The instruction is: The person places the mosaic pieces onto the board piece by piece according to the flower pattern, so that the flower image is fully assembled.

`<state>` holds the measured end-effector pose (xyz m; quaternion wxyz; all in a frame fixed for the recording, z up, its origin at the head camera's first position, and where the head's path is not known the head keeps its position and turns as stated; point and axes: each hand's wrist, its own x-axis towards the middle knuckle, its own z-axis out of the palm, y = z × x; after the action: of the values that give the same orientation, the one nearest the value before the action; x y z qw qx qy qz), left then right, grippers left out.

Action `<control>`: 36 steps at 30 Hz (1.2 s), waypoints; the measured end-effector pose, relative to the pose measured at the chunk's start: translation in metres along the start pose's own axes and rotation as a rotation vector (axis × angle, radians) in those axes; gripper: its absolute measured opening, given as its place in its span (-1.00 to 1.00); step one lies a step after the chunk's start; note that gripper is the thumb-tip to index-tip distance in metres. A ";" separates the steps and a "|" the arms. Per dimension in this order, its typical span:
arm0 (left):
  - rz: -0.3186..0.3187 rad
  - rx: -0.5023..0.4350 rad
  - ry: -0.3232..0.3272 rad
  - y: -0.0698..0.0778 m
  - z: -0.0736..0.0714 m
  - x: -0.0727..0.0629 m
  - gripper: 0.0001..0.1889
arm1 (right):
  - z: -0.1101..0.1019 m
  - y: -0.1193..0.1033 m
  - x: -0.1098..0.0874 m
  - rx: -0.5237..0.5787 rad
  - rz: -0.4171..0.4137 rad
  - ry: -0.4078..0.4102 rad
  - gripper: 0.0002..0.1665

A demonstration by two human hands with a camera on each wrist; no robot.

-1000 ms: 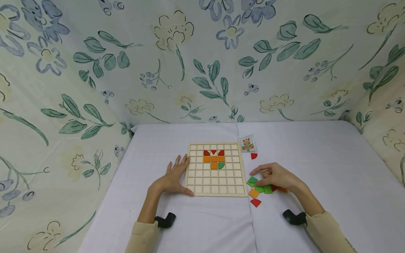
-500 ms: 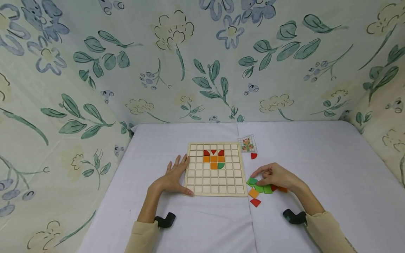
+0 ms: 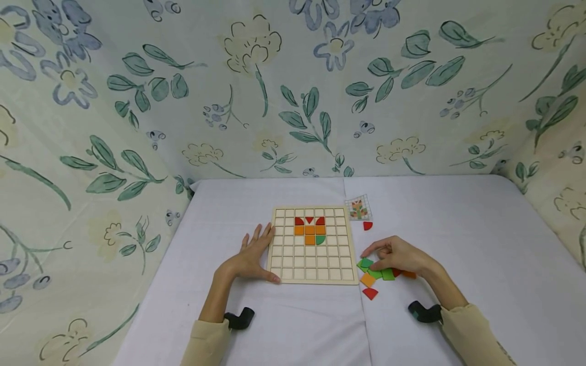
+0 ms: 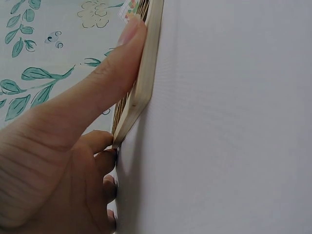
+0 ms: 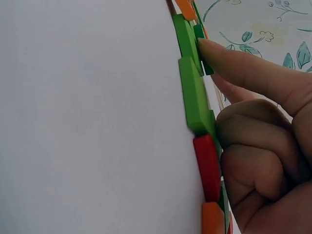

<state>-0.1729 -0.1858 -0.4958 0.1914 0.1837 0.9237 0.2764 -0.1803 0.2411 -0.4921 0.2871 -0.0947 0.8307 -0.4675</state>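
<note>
Prob. pick step: R hand [image 3: 399,254] astride dk green pc [image 3: 367,263], can't tell if pinched; L hand [image 3: 249,260] splayed at board [image 3: 299,262]; next likely needs lift + carry left of R hand.

Left grip [image 4: 61,141], thumb against wooden board [image 4: 148,68], white cloth [image 4: 229,117], leaf-print fabric [image 4: 63,56] behind

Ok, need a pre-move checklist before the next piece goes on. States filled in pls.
1. Board steadied: ok, left hand rests at its left edge.
2. Reference card in sight: ok, beside the board's far right corner.
3. Placed tiles within grid cells: ok in the head view.
4. Firm grip on dark green piece: cannot tell; right hand has fingers at it.
5. Loose pieces spread apart: not ok, bunched and partly hidden by that hand.
</note>
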 end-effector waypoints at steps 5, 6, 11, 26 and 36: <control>-0.002 -0.003 0.003 0.001 0.000 0.001 0.49 | -0.001 0.002 0.001 -0.017 0.017 0.020 -0.60; -0.002 -0.002 0.003 0.001 0.000 0.001 0.49 | -0.001 0.002 0.001 -0.019 0.014 0.017 -0.59; -0.007 -0.001 -0.001 0.001 0.000 0.000 0.49 | -0.003 0.002 0.000 -0.013 0.004 0.003 -0.59; -0.011 0.009 0.003 0.002 -0.001 -0.001 0.48 | 0.012 -0.025 0.014 -0.058 -0.048 0.157 -0.60; -0.030 0.022 -0.015 0.001 -0.001 0.000 0.50 | 0.069 -0.075 0.059 0.101 -0.072 0.292 -0.63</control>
<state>-0.1729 -0.1857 -0.4939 0.2005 0.1739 0.9279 0.2620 -0.1974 0.1250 -0.4799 0.1506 -0.0410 0.8350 -0.5277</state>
